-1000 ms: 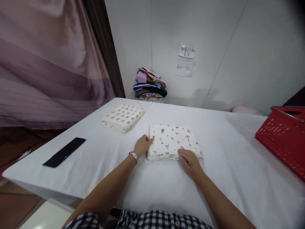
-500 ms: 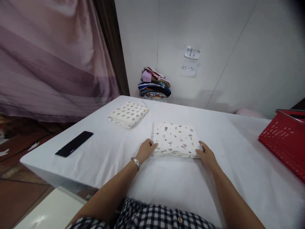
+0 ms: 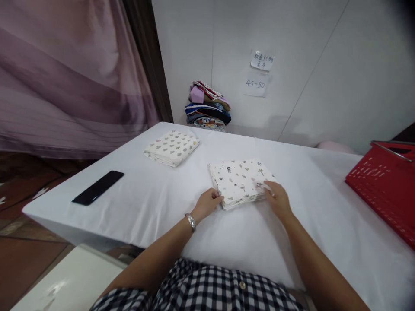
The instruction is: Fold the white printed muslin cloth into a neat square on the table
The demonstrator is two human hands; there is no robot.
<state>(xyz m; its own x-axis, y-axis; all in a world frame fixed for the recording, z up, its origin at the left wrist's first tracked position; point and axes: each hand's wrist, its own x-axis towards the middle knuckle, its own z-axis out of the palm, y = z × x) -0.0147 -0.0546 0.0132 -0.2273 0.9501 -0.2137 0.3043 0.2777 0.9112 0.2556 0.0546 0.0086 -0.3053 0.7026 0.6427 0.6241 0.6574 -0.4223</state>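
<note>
Both hands, left hand and right hand, pinch the folded printed cloth; uneven lifting could spill its folds.

A folded white cloth printed with small scattered plant and animal motifs is lying flat on the white-covered desk, folded into a thick square of several layers. It is sitting turned at a slight angle, one corner pointing toward the person. Its layered edges are showing along the near side. The left hand is touching its near left corner, and the right hand is resting on its near right corner.
</note>
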